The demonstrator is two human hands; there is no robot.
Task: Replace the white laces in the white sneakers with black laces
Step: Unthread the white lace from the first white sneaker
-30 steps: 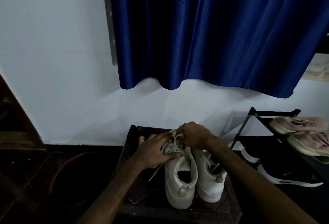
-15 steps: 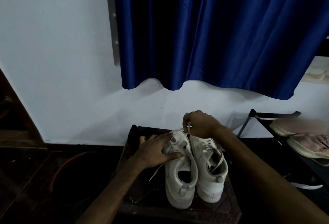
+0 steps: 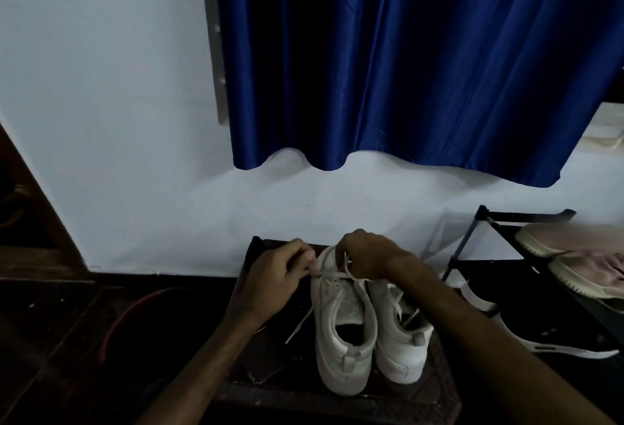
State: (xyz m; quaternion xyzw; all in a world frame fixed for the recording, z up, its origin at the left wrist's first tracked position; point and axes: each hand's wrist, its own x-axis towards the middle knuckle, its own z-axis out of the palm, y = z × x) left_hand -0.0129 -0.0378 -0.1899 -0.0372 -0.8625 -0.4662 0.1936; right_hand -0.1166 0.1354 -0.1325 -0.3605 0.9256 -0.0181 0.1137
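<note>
Two white sneakers stand side by side, heels toward me, on a dark stool [image 3: 439,387]. Over the toe end of the left sneaker [image 3: 341,340], my left hand [image 3: 273,279] pinches a strand of the white lace [image 3: 329,276], which runs taut across the shoe to my right hand [image 3: 368,255]. My right hand grips the lace's other part above the same shoe's front. A loose lace end hangs down the left side of that shoe. The right sneaker [image 3: 401,340] sits partly under my right forearm. No black laces are in sight.
A black shoe rack [image 3: 486,218] stands at the right with pale pink shoes [image 3: 574,255] on top and black-and-white shoes [image 3: 526,333] below. A blue curtain [image 3: 405,63] hangs on the white wall behind. A red hoop-like rim [image 3: 125,316] lies on the dark floor at left.
My left hand has lifted off the left sneaker's side and now pinches the lace. My right hand came down a little, and the lace is pulled taut between both hands.
</note>
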